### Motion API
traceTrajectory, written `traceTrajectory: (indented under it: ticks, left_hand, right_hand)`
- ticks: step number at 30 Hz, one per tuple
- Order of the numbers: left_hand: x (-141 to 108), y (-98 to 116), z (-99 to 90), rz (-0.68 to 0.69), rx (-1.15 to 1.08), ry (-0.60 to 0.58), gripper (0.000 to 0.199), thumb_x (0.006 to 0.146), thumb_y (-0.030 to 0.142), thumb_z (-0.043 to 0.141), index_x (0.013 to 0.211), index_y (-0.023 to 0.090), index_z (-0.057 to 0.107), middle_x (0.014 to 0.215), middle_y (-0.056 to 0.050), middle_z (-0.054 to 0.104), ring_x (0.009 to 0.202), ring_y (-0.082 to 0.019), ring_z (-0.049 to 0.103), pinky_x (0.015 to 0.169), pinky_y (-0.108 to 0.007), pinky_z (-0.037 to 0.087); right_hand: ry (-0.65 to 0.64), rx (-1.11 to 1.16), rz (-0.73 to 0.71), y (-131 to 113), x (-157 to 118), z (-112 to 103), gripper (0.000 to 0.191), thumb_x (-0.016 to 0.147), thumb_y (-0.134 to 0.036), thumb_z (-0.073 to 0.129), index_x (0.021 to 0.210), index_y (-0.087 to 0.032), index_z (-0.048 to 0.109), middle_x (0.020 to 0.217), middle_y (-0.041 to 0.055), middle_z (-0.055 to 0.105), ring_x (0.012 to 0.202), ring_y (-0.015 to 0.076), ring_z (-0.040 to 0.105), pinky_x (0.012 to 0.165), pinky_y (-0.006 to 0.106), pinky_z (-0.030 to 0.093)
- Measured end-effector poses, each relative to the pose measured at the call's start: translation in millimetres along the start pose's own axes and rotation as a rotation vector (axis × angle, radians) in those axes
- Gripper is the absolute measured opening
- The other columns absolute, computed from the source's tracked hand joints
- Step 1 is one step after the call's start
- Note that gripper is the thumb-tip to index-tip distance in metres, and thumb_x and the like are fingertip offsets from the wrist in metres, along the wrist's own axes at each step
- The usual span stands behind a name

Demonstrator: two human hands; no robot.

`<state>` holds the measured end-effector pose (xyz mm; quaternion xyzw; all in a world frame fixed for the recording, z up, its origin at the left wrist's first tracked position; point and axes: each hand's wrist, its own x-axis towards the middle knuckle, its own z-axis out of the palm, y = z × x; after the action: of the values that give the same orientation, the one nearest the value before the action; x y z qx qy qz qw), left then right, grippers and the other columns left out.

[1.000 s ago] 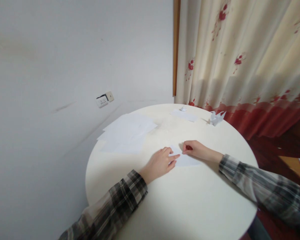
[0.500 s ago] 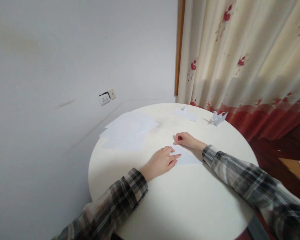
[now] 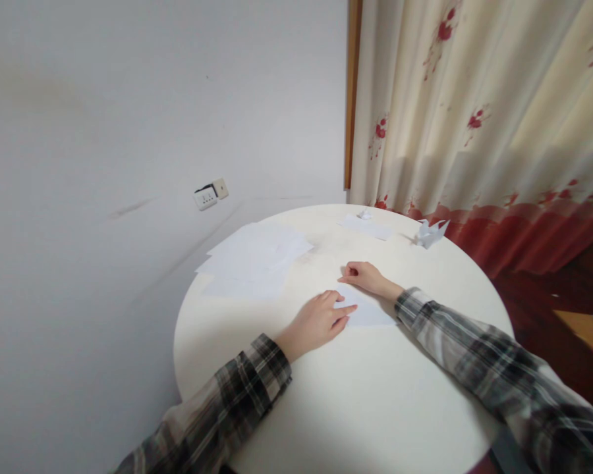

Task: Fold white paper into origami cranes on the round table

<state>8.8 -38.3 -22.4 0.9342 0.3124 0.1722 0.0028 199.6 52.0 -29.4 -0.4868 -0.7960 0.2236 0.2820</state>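
Step in hand, as judged from the hands: working the fold or edge of 1 small paper sheet (image 3: 370, 317), which lies on the white worktop (image 3: 375, 401) beneath and between the 2 hands. Its outline looks like a folded triangle, though its near-left part is covered.

Left hand (image 3: 313, 322): fingers loosely spread, index extended, tips resting on the sheet's left part; pressing, not grasping. Right hand (image 3: 368, 278): fingers curled in towards the thumb, tips low at the sheet's far corner — cannot tell whether they pinch the paper or only press on it.

Next move, by judgement, calls for steady left-hand pressure so the layers do not slip, with the right fingertips kept close to the edge; thin paper skews easily.

Surroundings: loose paper sheets (image 3: 257, 260) to the left, a folded paper bird (image 3: 429, 234) near the right rim, and a small folded piece (image 3: 364, 214) on a paper strip (image 3: 370, 229) at the far side.

Difference from 1.0 s ago: the right hand sits farther left and farther from the body — left hand nearly unchanged on the sheet.
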Motion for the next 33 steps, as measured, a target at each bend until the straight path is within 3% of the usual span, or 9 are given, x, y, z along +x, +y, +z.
traceTrajectory:
  ticks: [3,7,9,12,18,22,27,30,33]
  left_hand:
    - [-3,-2,0.7,-0.01,-0.016,0.013,0.033,0.087,0.022,0.044,0.117,0.028,0.054,0.11,-0.007,0.052,0.106,-0.021,0.048,0.09,-0.037,0.041]
    - [-3,-9,4.1,-0.042,-0.036,0.075,0.036,0.085,0.022,0.047,0.12,0.027,0.05,0.128,-0.008,0.042,0.118,-0.023,0.039,0.098,-0.04,0.034]
    - [-1,-13,7.4,-0.128,-0.06,0.134,0.043,0.082,0.024,0.053,0.125,0.025,0.045,0.131,-0.01,0.038,0.121,-0.024,0.036,0.1,-0.042,0.033]
    - [4,-19,11.8,-0.299,-0.129,0.168,0.055,0.075,0.031,0.063,0.124,0.018,0.041,0.123,-0.012,0.047,0.114,-0.026,0.042,0.097,-0.043,0.035]
    - [22,-28,11.3,-0.592,-0.346,0.081,0.079,0.053,0.032,0.08,0.121,0.015,0.043,0.113,-0.014,0.053,0.099,-0.026,0.054,0.085,-0.038,0.042]
    - [31,-37,11.2,-0.665,-0.429,-0.003,0.09,0.041,0.038,0.083,0.119,0.014,0.046,0.1,-0.012,0.058,0.091,-0.027,0.057,0.076,-0.034,0.044]
    - [30,-42,16.5,-0.641,-0.525,0.035,0.074,0.039,0.034,0.083,0.105,0.015,0.055,0.092,-0.007,0.061,0.083,-0.023,0.057,0.069,-0.03,0.043]
    - [29,-38,18.9,-0.632,-0.764,0.129,0.051,0.048,0.025,0.08,0.092,0.016,0.057,0.083,-0.001,0.062,0.075,-0.017,0.058,0.067,-0.026,0.043]
    - [29,-34,15.9,-0.67,-1.006,0.229,0.029,0.058,0.026,0.073,0.081,0.014,0.059,0.077,-0.001,0.063,0.071,-0.015,0.058,0.066,-0.025,0.042]
  right_hand:
    - [-0.073,0.112,-0.034,-2,-5,-1,0.035,0.077,-0.048,0.051,0.066,-0.015,0.057,0.061,-0.0013,0.053,0.058,0.0106,0.043,0.056,0.023,0.032]
    - [-0.098,0.041,-0.073,-9,-12,-3,0.024,0.067,-0.037,0.065,0.075,-0.016,0.06,0.067,-0.0012,0.053,0.061,0.0111,0.046,0.057,0.023,0.034]
    - [-0.091,-0.022,-0.061,-13,-14,-3,0.024,0.064,-0.034,0.069,0.076,-0.016,0.06,0.069,-0.0011,0.053,0.061,0.0113,0.046,0.058,0.023,0.034]
    - [-0.095,-0.056,-0.029,-17,-15,-2,0.027,0.062,-0.035,0.072,0.075,-0.017,0.058,0.068,-0.001,0.053,0.061,0.0116,0.046,0.057,0.023,0.034]
    - [-0.093,0.008,-0.072,-18,-17,1,0.029,0.062,-0.037,0.072,0.076,-0.017,0.056,0.069,-0.0016,0.053,0.062,0.0118,0.046,0.057,0.023,0.035]
    - [-0.096,0.029,-0.052,-20,-18,1,0.031,0.06,-0.037,0.073,0.077,-0.017,0.056,0.069,-0.0017,0.052,0.061,0.0118,0.045,0.057,0.023,0.034]
    - [-0.097,0.13,-0.017,-26,-19,1,0.029,0.059,-0.037,0.073,0.072,-0.017,0.056,0.065,-0.003,0.05,0.058,0.0105,0.043,0.055,0.023,0.033]
    - [-0.126,0.345,0.021,-25,-20,3,0.028,0.063,-0.04,0.069,0.068,-0.016,0.056,0.062,-0.0031,0.051,0.057,0.0098,0.044,0.054,0.023,0.033]
    - [-0.118,0.542,0.067,-23,-20,6,0.03,0.061,-0.041,0.07,0.065,-0.015,0.055,0.06,-0.0034,0.051,0.055,0.0086,0.044,0.052,0.022,0.032]
